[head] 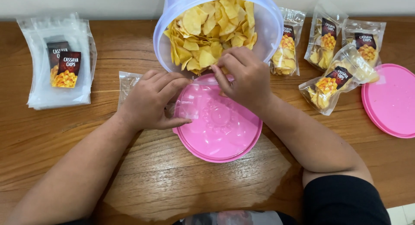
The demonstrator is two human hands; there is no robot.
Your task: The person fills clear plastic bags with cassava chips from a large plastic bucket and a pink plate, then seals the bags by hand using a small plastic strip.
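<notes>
Chips [212, 32] pinched by right hand [244, 75] at tub mouth, left hand [151, 101] gripping clear pouch [129, 82] flat

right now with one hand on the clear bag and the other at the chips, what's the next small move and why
Probably lift a few chips from the tub's mouth and carry them to the bag. The right hand already pinches at the lowest chips, the left hand rests on the bag over the pink lid, and that bag looks unfilled, unlike the packed ones at right.
</notes>
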